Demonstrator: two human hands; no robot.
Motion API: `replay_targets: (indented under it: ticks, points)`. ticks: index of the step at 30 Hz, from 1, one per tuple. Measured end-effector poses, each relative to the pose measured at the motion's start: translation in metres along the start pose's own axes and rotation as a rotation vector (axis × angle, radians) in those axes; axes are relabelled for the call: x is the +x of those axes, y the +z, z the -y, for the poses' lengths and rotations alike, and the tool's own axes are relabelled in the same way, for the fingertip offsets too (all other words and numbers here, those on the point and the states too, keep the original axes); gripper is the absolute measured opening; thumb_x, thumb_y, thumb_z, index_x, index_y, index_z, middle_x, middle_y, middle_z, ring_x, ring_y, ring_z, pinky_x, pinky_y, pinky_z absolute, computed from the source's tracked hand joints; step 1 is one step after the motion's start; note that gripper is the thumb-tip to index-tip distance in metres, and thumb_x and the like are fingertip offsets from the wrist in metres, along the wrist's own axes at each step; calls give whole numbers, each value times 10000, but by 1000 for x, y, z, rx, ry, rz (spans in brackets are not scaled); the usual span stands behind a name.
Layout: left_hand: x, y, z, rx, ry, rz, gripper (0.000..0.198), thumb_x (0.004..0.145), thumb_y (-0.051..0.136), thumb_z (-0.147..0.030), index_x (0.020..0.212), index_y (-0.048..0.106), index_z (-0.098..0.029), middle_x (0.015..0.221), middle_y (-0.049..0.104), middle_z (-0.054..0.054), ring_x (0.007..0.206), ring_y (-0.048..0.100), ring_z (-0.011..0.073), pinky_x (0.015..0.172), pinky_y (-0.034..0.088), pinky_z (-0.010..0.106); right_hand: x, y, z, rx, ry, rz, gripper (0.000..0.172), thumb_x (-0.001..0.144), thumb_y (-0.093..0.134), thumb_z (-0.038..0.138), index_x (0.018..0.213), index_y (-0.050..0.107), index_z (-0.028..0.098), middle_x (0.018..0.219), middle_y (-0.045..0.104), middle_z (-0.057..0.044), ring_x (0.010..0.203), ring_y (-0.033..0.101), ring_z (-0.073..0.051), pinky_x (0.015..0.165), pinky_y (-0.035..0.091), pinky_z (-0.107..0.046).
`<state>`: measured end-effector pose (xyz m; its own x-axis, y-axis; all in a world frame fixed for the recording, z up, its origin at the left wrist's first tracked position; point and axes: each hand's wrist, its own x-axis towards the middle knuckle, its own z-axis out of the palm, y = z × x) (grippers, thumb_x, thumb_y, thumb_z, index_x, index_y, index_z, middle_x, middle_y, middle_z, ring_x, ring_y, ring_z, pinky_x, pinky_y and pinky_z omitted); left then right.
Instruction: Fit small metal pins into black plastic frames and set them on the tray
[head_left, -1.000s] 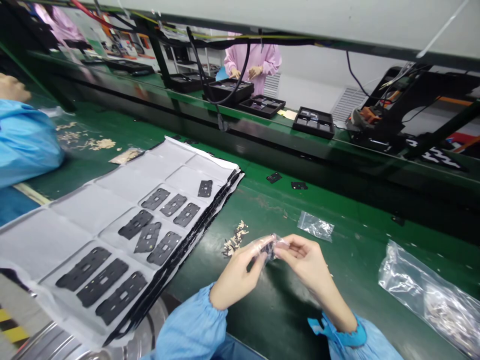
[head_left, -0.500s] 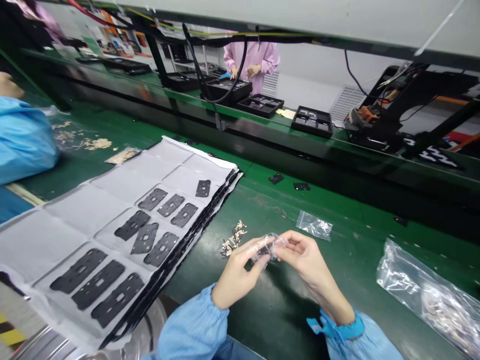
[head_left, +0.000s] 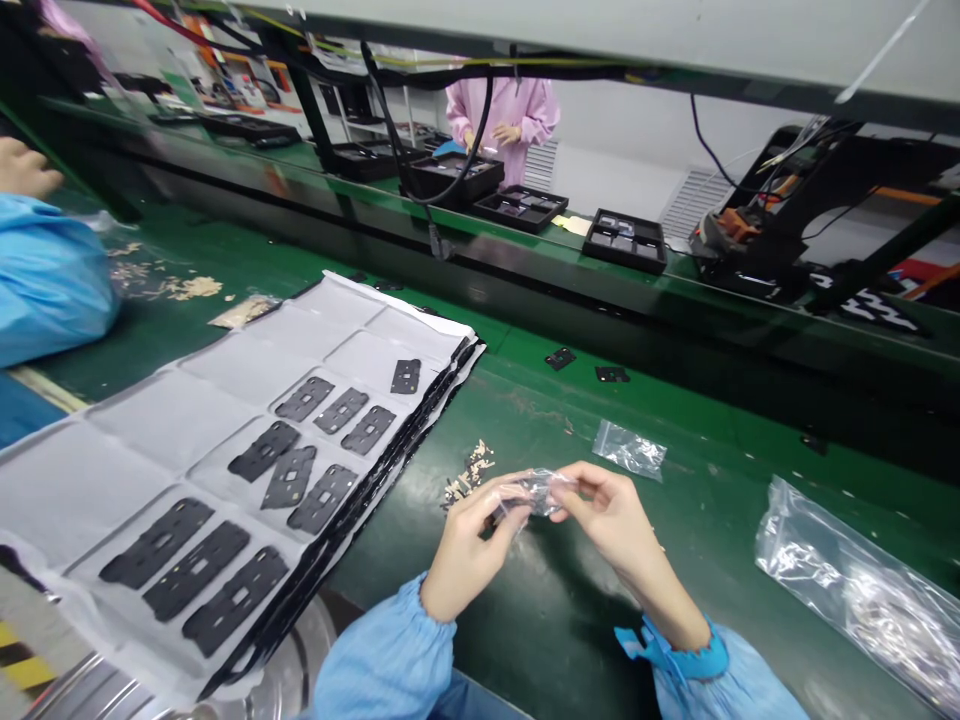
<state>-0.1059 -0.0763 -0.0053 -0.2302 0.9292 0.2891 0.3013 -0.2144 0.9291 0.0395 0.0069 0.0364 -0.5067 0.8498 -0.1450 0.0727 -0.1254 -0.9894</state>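
Between my two hands is a small clear plastic bag point(head_left: 541, 490), crumpled, with something dark inside that I cannot make out. My left hand point(head_left: 476, 545) pinches its left side between thumb and fingers. The fingertips of my right hand point(head_left: 611, 515) are closed on its right edge. Just beyond my left hand lies a small pile of beige and black bits point(head_left: 469, 472) on the green table point(head_left: 540, 640). Behind my right hand rests another small clear bag point(head_left: 630, 448), lying flat.
At the left, a stacked white-lined tray point(head_left: 135, 420) carries several flat black plates point(head_left: 217, 570). A large clear bag of small parts point(head_left: 862, 590) lies at the right. Two black plates point(head_left: 559, 358) lie by the rear ledge. A co-worker's blue sleeve point(head_left: 52, 280) is at far left.
The bag between my hands has been pulled a little more taut and shows clearer. My left hand has shifted slightly left. The tray and table items stay put.
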Motion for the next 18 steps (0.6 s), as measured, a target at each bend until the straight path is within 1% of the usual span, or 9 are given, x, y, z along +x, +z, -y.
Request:
replay_targets:
  ticks: [2, 4, 6, 8, 11, 13, 15, 17, 18]
  points:
    - [2, -2, 0, 67, 33, 34, 209, 844, 542, -157, 1028, 628, -206, 1101, 655, 66, 1032, 601, 194, 908, 475, 314, 0, 2, -1, -1, 36, 60, 198, 707, 720, 327, 778, 648, 156, 772, 649, -33, 703, 629, -164, 638, 556, -278]
    - [4, -3, 0, 109, 62, 72, 250, 848, 537, -158, 1080, 611, -212, 1119, 652, 64, 1043, 598, 191, 926, 463, 318, 0, 2, -2, 8, 68, 79, 211, 695, 733, 331, 774, 642, 157, 746, 660, -30, 690, 644, -164, 671, 553, -286]
    - [6, -3, 0, 112, 78, 83, 221, 847, 538, -161, 1044, 624, -214, 1091, 661, 60, 1029, 602, 191, 911, 472, 317, 1, 1, -2, 33, 88, 45, 239, 672, 749, 349, 756, 636, 156, 703, 667, -27, 665, 658, -172, 677, 555, -298]
    - [7, -1, 2, 83, 66, 67, 182, 842, 547, -167, 986, 646, -212, 1049, 672, 59, 1003, 612, 192, 890, 488, 319, 3, -2, -3, 54, 97, -1, 273, 645, 766, 369, 752, 636, 154, 683, 673, -32, 664, 669, -192, 683, 562, -324]
    - [6, 2, 8, -21, -13, 9, 137, 819, 581, -191, 920, 673, -199, 1046, 674, 71, 986, 625, 206, 853, 524, 323, 9, -9, -5, 43, 97, -47, 297, 621, 780, 380, 745, 645, 146, 697, 682, -43, 675, 676, -209, 691, 568, -349]
    - [4, 3, 15, -138, -112, -47, 119, 804, 598, -227, 880, 676, -179, 1104, 657, 91, 984, 633, 226, 785, 564, 321, 14, -14, -8, 35, 93, -81, 302, 610, 785, 387, 725, 646, 145, 700, 682, -44, 679, 679, -216, 680, 573, -350]
    - [3, -1, 22, -243, -230, -98, 143, 799, 600, -267, 871, 661, -160, 1158, 632, 107, 938, 655, 232, 710, 592, 319, 18, -20, -11, 31, 89, -124, 309, 602, 789, 392, 721, 645, 145, 680, 680, -41, 680, 683, -222, 673, 576, -349]
    - [3, -6, 28, -258, -304, -124, 166, 803, 591, -287, 885, 649, -156, 1151, 635, 107, 886, 672, 222, 676, 598, 318, 22, -26, -12, 28, 93, -152, 319, 597, 793, 388, 737, 646, 142, 655, 682, -40, 680, 687, -226, 683, 575, -353]
    - [4, -10, 31, -211, -299, -123, 160, 806, 588, -283, 884, 650, -159, 1120, 651, 100, 890, 670, 218, 700, 593, 325, 23, -28, -13, 27, 99, -158, 324, 595, 795, 387, 743, 647, 140, 645, 684, -43, 678, 689, -228, 690, 573, -357]
